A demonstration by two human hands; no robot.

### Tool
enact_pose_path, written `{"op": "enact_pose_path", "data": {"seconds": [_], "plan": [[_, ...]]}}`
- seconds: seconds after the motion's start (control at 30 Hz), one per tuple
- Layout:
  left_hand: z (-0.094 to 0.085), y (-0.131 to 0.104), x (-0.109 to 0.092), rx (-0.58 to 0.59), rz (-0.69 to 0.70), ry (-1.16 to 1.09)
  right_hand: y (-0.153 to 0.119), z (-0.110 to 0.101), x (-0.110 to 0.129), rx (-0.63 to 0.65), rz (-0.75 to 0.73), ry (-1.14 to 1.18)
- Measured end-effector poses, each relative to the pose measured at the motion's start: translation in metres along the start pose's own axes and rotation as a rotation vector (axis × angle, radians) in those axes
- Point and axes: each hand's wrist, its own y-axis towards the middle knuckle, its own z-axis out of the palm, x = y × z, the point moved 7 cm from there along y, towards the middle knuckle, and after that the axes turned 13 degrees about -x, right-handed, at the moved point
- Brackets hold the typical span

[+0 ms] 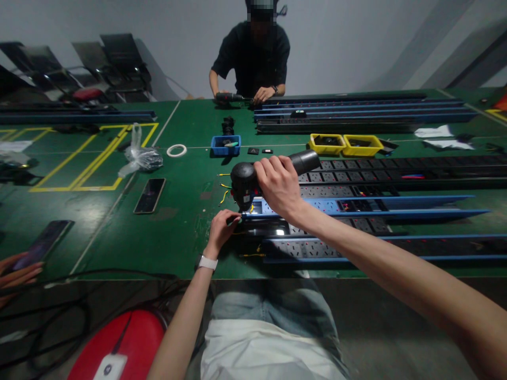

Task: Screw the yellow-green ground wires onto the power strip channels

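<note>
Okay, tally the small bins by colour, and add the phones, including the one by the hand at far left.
Blue bin: 1
Yellow bins: 2
Phones: 2
Total: 5

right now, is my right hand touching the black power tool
Touching. The head view shows the right hand with its fingers curled over the black power tool, between its rounded end and its cylindrical end.
</note>
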Motion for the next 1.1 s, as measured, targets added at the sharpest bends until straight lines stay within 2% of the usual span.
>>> {"op": "enact_pose_path", "data": {"seconds": [0.27, 0.6, 0.7, 0.8, 0.9, 1.1], "plan": [[-0.001, 0.002, 0.001, -0.020, -0.072, -0.036, 0.001, 0.000, 0.002, -0.013, -0.004, 0.019], [0.005, -0.001, -0.003, 0.019, 0.063, 0.137, -0.001, 0.001, 0.001, 0.004, -0.014, -0.007], [0.005, -0.001, -0.005, 0.018, 0.080, 0.159, 0.002, -0.001, 0.002, 0.046, -0.030, -0.018], [0.005, 0.001, -0.005, 0.014, 0.080, 0.177, 0.009, -0.006, 0.002, 0.152, -0.115, 0.004], [0.006, 0.003, -0.005, 0.022, 0.056, 0.196, 0.017, -0.007, -0.001, 0.308, -0.263, 0.036], [0.005, 0.005, -0.006, 0.021, -0.036, 0.179, 0.020, 0.019, -0.016, 0.742, -0.395, 0.177]]}}
